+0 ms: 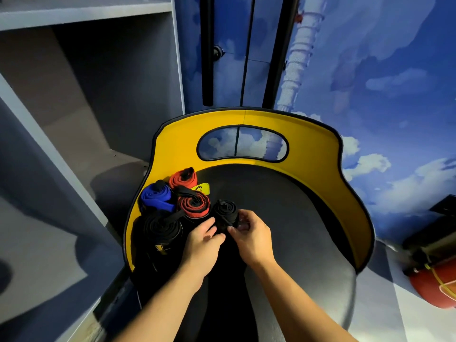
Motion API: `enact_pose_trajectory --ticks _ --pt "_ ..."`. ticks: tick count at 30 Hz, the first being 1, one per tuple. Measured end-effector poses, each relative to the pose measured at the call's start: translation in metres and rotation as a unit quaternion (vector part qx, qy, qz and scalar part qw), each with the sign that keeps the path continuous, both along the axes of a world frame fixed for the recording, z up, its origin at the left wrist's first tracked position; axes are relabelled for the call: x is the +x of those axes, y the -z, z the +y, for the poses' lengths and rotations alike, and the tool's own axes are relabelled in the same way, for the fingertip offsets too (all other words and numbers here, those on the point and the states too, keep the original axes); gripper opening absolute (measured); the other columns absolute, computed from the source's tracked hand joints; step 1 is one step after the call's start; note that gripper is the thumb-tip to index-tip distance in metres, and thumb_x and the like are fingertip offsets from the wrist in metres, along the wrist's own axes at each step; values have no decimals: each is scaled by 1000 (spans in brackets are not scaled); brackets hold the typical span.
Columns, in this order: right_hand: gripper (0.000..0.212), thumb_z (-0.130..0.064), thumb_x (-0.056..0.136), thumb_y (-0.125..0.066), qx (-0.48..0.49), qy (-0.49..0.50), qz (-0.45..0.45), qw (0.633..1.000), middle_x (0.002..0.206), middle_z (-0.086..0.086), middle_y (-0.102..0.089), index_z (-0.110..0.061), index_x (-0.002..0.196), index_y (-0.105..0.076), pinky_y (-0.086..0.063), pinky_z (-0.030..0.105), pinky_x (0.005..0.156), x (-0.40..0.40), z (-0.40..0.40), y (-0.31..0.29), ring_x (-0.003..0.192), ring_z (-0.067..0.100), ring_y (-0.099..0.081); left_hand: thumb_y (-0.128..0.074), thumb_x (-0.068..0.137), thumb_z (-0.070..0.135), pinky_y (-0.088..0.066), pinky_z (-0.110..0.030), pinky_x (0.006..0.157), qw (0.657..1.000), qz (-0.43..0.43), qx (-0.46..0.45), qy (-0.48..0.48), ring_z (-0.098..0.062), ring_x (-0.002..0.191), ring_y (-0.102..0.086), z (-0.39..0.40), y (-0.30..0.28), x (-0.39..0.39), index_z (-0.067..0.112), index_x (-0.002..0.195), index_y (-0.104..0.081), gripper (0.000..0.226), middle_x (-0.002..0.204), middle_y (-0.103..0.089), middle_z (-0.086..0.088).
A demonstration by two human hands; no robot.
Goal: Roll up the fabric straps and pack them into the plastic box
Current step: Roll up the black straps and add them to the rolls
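Both hands meet near the middle of the scene over a small black rolled strap (225, 211). Left hand (201, 239) has its fingers curled against the near left side of the roll, and right hand (249, 236) pinches the loose tail end at the roll's near right side; both are grasping the same strap. It stands on end on the dark seat (283, 218) of a round chair, with its spiral facing up.

Just left of it, touching or nearly so, stands a red and black roll (193, 204). Nearer and further left is a larger black roll (161, 227) with a small yellow label on its side. Farther left sits a blue roll (156, 197), and beyond that a red roll (183, 178) against the yellow backrest (246, 117), next to a small yellow tag (202, 188). No plastic box is visible.

The strap looks soft and light, a woven band that will spring open if the tail is let go. It would best be held around its side with fingers and thumb pressing the outer wrap and tail flat against the coil, not lifted by the loose end alone.

Grey shelves (81, 13) stand to the far left, a sky-painted wall (370, 70) rises behind, and an orange object (434, 287) lies at the right edge.
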State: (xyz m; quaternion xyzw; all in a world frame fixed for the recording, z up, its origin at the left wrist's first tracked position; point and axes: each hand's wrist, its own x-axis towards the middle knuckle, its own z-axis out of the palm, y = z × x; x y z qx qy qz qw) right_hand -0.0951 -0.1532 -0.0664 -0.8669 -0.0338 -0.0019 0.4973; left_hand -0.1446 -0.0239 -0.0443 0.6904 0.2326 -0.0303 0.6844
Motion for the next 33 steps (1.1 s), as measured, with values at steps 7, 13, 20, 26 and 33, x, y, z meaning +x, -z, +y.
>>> enact_pose_trajectory --ticks 7,13,20,26,33 --pt "39 -19 83 -79 -4 4 -2 1000 105 -11 -69 -26 119 -66 -54 24 83 10 2 5 91 3 -64 -61 94 5 -39 -25 106 999 -7 43 -1 -14 133 -52 -1 2 6 18 147 -50 55 146 -54 -9" --pt "46 -18 80 -81 -19 -11 -10 1000 108 -10 -68 -25 122 -63 -54 21 85 7 1 2 94 2 -65 -63 93 6 -43 -21 94 996 -11 77 -31 -7 112 -62 3 -2 3 13 134 -62 41 131 -65 0" --pt "48 -20 82 -79 -43 -13 -17 999 116 -7 -66 -22 127 -62 -37 -1 79 2 -7 -9 97 0 -59 -64 92 4 -51 -19 86 993 -46 98 -44 -8 98 -69 0 -11 4 23 105 -72 25 106 -74 5" --pt "43 -30 89 -72 -67 6 -52 996 118 -3 -62 -20 129 -60 -42 20 91 -9 -16 -25 108 10 -58 -64 92 13 -57 -36 86 991 -63 107 -47 -15 90 -71 -2 -18 5 33 89 -71 21 97 -75 5" --pt "23 -24 100 -55 -109 -8 -135 985 111 0 -71 -17 117 -69 -45 24 86 -35 -31 -60 104 18 -64 -63 95 20 -53 -17 81 973 -138 182 -34 -2 88 -68 -12 -56 -22 29 100 -73 14 93 -73 13"
